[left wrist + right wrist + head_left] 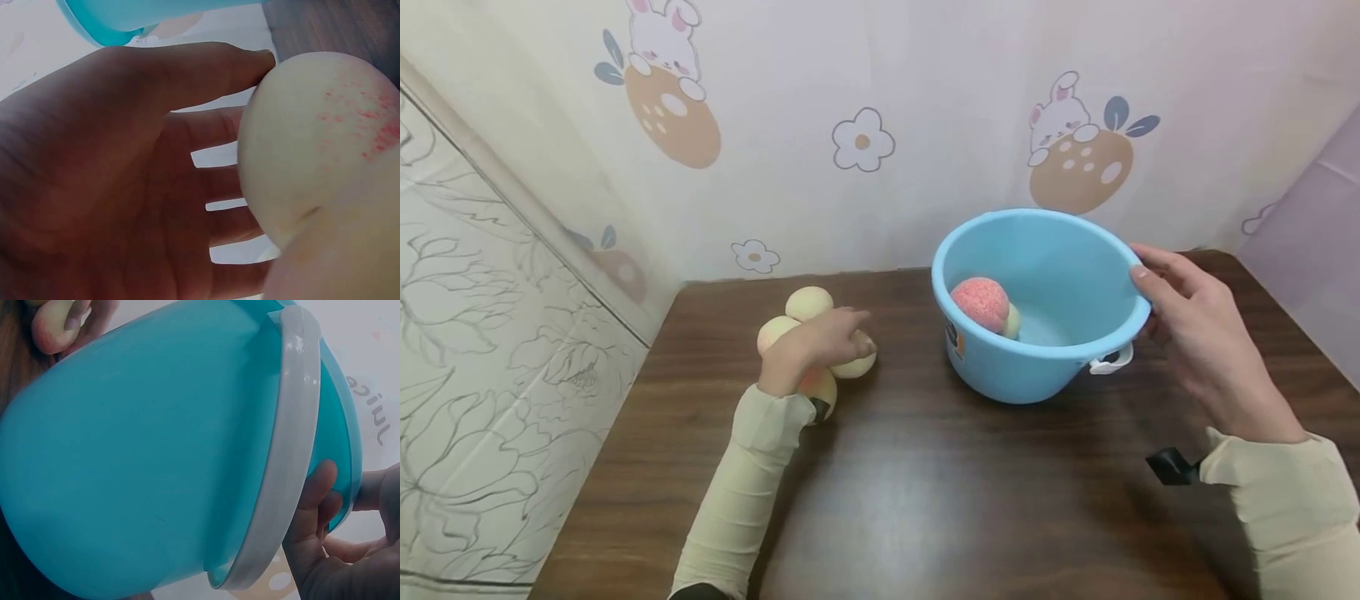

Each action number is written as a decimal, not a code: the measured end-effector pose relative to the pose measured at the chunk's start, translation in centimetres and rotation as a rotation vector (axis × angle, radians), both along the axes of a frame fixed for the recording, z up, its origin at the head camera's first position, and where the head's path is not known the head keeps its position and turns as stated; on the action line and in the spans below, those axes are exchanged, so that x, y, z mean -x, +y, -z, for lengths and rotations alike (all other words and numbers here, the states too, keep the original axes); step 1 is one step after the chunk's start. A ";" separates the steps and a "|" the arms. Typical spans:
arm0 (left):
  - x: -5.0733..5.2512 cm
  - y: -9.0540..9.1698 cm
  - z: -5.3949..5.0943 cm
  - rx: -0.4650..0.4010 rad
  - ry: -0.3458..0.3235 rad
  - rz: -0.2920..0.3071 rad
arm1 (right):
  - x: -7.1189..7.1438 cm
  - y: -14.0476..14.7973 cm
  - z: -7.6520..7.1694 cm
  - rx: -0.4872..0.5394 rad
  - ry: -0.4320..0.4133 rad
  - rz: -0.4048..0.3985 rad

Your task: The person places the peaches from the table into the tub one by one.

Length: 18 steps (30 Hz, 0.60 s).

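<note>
On the right half of the dark brown wood-grain desk (895,508), a light blue round plastic bucket (1011,379) stands with its mouth facing up; its white plastic handle (1111,360) hangs down outside the rim. The right hand (1210,342) grips the bucket at the right side of the rim, with the thumb and fingers on opposite sides of the wall. On the left half of the desk, the left hand (823,337) reaches over a close group of four round, cream-coloured, peach-like fruits. Its thumb and fingers are spread around the right-hand fruit (857,368), with the thumb tip against the near edge and the fingers reaching behind; how firmly it is held cannot be told. The far fruit (809,302) and the left-hand fruit (775,332) lie beside it, and the near fruit (816,385), marked with a pink patch, is partly covered by the wrist. Inside the bucket, a pinkish-red speckled ball-shaped fruit (981,302) rests against the left wall, partly hiding a pale fruit (1014,322) next to it. Status, as judged from the visible count: two pieces are in the bucket and four are outside it, so the work in hand appears partway done, with the larger share outside.
</note>
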<state>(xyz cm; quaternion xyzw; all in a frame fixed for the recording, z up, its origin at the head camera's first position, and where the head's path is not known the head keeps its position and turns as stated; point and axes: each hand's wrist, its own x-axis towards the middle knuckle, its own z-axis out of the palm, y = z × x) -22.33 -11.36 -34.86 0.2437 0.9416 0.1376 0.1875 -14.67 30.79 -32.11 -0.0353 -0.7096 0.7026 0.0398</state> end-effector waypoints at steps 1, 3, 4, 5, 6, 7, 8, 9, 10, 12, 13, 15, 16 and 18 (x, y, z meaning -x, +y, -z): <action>-0.1 0.0 0.1 0.010 0.005 0.007 | -0.1 0.0 0.1 0.004 0.003 -0.002; -0.3 -0.2 0.4 0.026 0.010 0.005 | -0.1 -0.1 0.2 0.008 0.008 -0.007; -0.4 -0.2 0.6 0.032 0.013 0.004 | -0.2 -0.1 0.3 0.008 0.009 -0.009; -0.4 -0.2 0.7 0.038 0.024 0.009 | -0.2 -0.1 0.3 0.016 0.011 -0.010; -0.4 -0.1 0.9 0.042 0.037 0.016 | -0.3 0.0 0.3 0.023 0.014 -0.012; -0.4 -0.1 1.0 0.045 0.049 0.024 | -0.3 0.0 0.3 0.031 0.016 -0.013; -0.3 0.1 1.2 0.047 0.060 0.027 | -0.4 0.1 0.3 0.041 0.017 -0.014; -0.3 0.2 1.3 0.048 0.067 0.029 | -0.4 0.1 0.3 0.051 0.018 -0.014; -0.2 0.3 1.4 0.053 0.074 0.032 | -0.4 0.1 0.2 0.058 0.017 -0.014; -0.1 0.6 1.4 0.060 0.078 0.028 | -0.5 0.2 0.2 0.060 0.014 -0.012; 0.0 0.7 1.4 0.062 0.073 0.020 | -0.4 0.1 0.1 0.057 0.011 -0.011; 0.0 0.9 1.4 0.068 0.064 0.004 | -0.4 0.1 0.0 0.044 0.006 -0.009; 0.0 1.0 1.5 0.069 0.059 -0.004 | -0.3 0.1 0.0 0.041 0.003 -0.008; -0.1 1.1 1.6 0.080 0.045 -0.012 | -0.3 0.1 0.1 0.032 -0.006 -0.005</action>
